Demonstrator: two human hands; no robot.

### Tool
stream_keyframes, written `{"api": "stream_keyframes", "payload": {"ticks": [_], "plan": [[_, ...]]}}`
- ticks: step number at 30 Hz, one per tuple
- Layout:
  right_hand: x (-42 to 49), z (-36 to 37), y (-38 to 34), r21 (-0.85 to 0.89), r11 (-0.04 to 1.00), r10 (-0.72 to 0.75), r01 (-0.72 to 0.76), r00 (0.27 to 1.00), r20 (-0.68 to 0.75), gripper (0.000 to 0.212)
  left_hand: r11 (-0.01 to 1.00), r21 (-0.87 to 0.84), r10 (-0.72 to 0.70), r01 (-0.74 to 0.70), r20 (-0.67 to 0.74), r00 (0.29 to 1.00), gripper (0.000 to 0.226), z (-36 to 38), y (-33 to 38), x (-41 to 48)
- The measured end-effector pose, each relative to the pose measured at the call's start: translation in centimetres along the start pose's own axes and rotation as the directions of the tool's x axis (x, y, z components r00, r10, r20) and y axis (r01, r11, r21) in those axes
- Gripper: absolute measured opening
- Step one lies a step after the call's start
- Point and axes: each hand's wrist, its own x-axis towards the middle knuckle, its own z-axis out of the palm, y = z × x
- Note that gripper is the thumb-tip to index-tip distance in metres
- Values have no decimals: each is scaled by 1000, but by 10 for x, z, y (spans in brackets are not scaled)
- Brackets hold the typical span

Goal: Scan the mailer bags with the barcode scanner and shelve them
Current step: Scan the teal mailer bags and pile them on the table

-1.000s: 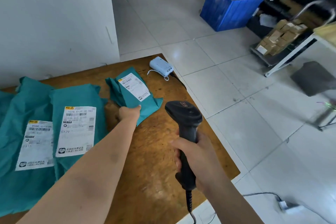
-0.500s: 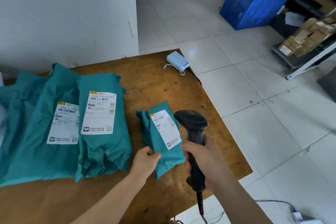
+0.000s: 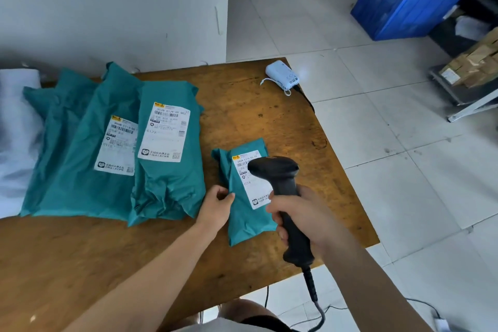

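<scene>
A small teal mailer bag (image 3: 244,214) with a white label lies near the right front of the wooden table (image 3: 256,116). My left hand (image 3: 217,206) pinches its left edge. My right hand (image 3: 301,215) grips the handle of a black barcode scanner (image 3: 273,170), whose head hovers over the small bag's label and hides part of it. Two larger teal mailer bags (image 3: 167,159) (image 3: 89,159) with white labels lie overlapping to the left, with more teal bags partly hidden behind them.
A pale blue device (image 3: 281,75) with a cord sits at the table's far right corner. A white bag (image 3: 16,137) lies at the left edge. On the tiled floor stand a blue crate (image 3: 404,3) and a low rack with cardboard boxes (image 3: 474,65). A wall rises behind the table.
My left hand pulled the small bag from the far side of the table toward me. The scanner's head came over its label. The camera view shifted left and down.
</scene>
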Motion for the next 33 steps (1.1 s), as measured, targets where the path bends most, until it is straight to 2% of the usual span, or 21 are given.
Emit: {"api": "stream_keyframes", "payload": {"ticks": [2, 5, 8, 14, 19, 23, 26, 29, 33], "plan": [[-1, -2, 0, -27, 1000, 4, -4, 1000, 10, 11, 1000, -13, 18, -18, -5, 1000, 4, -1, -3, 3], [-3, -3, 2, -55, 998, 18, -17, 1000, 11, 9, 999, -34, 17, -18, -23, 1000, 12, 0, -5, 6], [-3, -4, 5, -51, 998, 31, -30, 1000, 0, 10, 1000, -11, 14, -14, -29, 999, 3, 2, -5, 9], [-2, -5, 6, -33, 999, 25, -25, 1000, 4, 13, 999, 23, 25, -25, -31, 999, 2, 1, -6, 10], [0, -4, 5, -34, 999, 16, -16, 1000, 14, 11, 999, 25, -22, 22, -11, 1000, 7, 0, -7, 13], [3, -5, 7, -26, 1000, -2, 2, 1000, 3, 11, 1000, 10, -28, 28, -4, 1000, 20, 3, -4, 11], [11, -6, 13, -30, 999, -44, 42, 997, -67, 16, 997, 72, -9, 10, -13, 1000, 26, 7, 0, 10], [30, -7, 24, -87, 991, -115, 101, 977, -178, 23, 993, 109, 53, -51, -14, 998, 17, 9, 7, 8], [68, -16, 47, -208, 965, -225, 163, 919, -325, 27, 991, -34, 129, -126, 97, 987, 17, 1, 23, -7]]}}
